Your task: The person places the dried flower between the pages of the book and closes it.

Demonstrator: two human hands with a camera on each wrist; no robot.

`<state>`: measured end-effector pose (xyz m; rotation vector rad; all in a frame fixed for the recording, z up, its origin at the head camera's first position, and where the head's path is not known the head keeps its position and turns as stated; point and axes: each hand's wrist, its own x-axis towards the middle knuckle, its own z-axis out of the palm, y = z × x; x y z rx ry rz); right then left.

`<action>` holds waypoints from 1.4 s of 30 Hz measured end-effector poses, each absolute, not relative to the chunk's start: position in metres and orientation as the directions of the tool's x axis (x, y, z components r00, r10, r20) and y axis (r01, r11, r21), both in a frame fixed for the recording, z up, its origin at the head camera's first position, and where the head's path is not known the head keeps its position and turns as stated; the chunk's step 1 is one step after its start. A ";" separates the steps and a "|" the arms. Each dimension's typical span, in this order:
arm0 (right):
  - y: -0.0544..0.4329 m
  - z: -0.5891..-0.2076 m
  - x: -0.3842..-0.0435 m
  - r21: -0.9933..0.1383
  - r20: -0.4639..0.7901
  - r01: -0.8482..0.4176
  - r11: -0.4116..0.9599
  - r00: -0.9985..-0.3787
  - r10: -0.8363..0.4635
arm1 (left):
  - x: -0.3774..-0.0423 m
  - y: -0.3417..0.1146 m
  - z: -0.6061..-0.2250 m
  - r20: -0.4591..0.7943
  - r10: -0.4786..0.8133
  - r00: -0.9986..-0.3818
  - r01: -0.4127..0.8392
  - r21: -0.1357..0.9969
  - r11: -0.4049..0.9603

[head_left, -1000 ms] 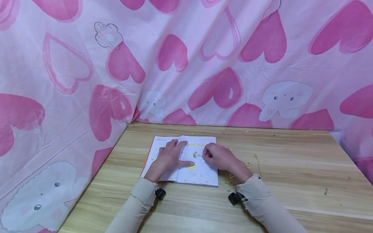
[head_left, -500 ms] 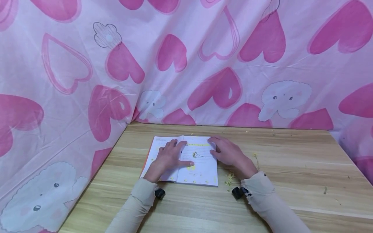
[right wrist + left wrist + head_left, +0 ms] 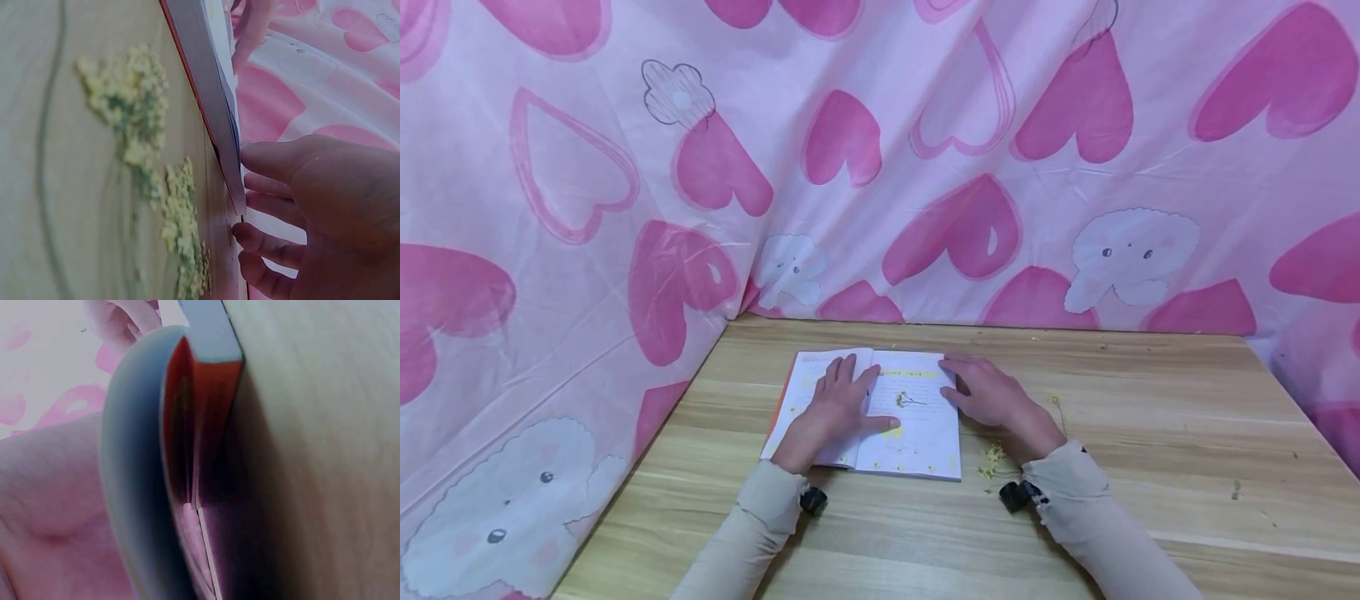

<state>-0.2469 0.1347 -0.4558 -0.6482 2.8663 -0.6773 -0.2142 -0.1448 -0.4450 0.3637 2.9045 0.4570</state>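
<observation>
An open book (image 3: 917,450) lies on the wooden table, its right page carrying a small yellow-flowered sprig (image 3: 906,400). My left hand (image 3: 837,408) rests spread over the left page and the fold, thumb reaching onto the right page. In the left wrist view, the left pages (image 3: 134,462) bow up above the orange cover (image 3: 215,394). My right hand (image 3: 988,396) is at the book's right edge with fingers loosely bent. The right wrist view shows its thumb (image 3: 272,159) and fingertips right at the page edge, nothing pinched between them.
More yellow-flowered sprigs (image 3: 992,460) lie on the table (image 3: 1157,433) right of the book, partly under the right wrist. Another thin sprig (image 3: 1057,408) lies beyond that wrist. Small plant crumbs (image 3: 1236,490) are farther right. A pink heart-patterned cloth (image 3: 947,225) hangs behind and at the left.
My right hand has let go of the sprig's stem, leaving the sprig on the page, and has moved right to the page edge. The left hand has stayed nearly still.
</observation>
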 end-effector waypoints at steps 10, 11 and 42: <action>0.138 -0.457 -0.246 -0.443 0.004 -0.419 0.793 -0.885 -0.466 | -0.207 -0.119 -0.433 -0.016 0.380 -0.925 0.362 0.268 0.893; 0.139 -0.457 -0.247 -0.442 0.008 -0.424 0.791 -0.883 -0.469 | -0.204 -0.115 -0.432 0.002 0.407 -0.914 0.394 0.256 0.883; 0.140 -0.459 -0.248 -0.448 0.009 -0.423 0.788 -0.883 -0.469 | -0.179 -0.078 -0.446 -0.036 0.714 -0.699 0.672 0.309 0.673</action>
